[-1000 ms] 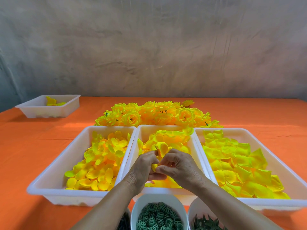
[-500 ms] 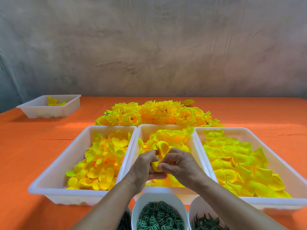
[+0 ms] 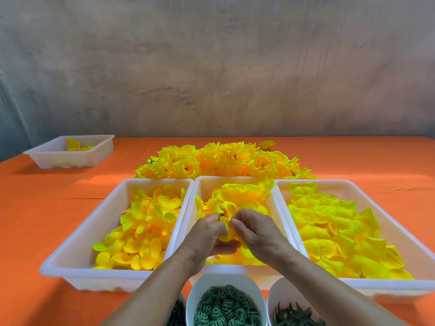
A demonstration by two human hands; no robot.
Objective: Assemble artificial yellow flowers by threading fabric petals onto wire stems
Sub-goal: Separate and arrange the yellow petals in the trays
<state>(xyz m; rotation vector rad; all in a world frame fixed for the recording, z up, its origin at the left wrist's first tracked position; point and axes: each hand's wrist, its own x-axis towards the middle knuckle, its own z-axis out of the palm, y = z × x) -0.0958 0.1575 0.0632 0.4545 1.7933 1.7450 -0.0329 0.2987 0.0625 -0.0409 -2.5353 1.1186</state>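
Note:
My left hand (image 3: 203, 238) and my right hand (image 3: 256, 234) meet above the middle white tray (image 3: 231, 181). Between their fingertips they pinch a small yellow fabric petal piece (image 3: 226, 217). Its upper edge curls up between the two hands. No wire stem shows; the fingers hide whatever lies under the petal. The middle tray holds larger yellow petal layers (image 3: 240, 192). The left tray (image 3: 113, 205) is full of small rounded petals and the right tray (image 3: 397, 220) of flat square-cut petals.
A heap of finished yellow flowers (image 3: 223, 161) lies behind the trays on the orange tablecloth (image 3: 35, 208). A small white tray (image 3: 70, 152) stands far left. White cups of green rings (image 3: 226, 309) and green leaf parts (image 3: 296, 316) stand at the near edge.
The petal piece has risen a little between my fingertips and shows more of its curl. Both hands stay together over the middle tray.

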